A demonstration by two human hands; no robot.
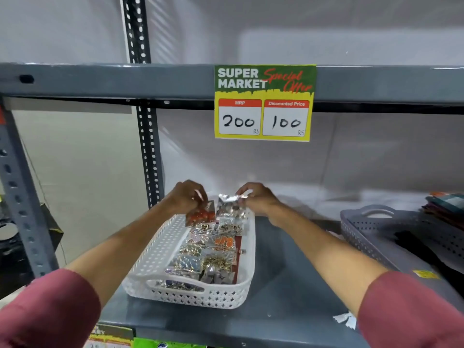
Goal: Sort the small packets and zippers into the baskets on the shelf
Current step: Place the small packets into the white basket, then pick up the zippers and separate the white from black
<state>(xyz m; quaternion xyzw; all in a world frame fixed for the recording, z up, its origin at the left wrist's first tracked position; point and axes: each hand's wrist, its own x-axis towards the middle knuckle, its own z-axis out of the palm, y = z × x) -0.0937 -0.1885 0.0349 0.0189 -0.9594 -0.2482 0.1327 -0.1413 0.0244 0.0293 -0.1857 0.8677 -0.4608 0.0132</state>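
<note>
Head view looks down on both hands working over the far end of a white perforated plastic basket [150, 257]. Left hand [187, 195] pinches the top edge of a clear small packet of orange beads [202, 216], which hangs down against the basket's far rim. Right hand [258, 198] pinches the crinkled top of a clear packet of silver-toned pieces [229, 204], held just beside the first; the two packets nearly touch. Below them, the basket is filled with two rows of similar small clear packets [208, 254] of trinkets lying flat. It sits on the grey metal shelf [288, 285], near the front edge, left of centre. A grey perforated basket [364, 229] stands at the shelf's right edge, well apart. A yellow and green price sign [265, 102] hangs from the upper shelf's front edge.
</note>
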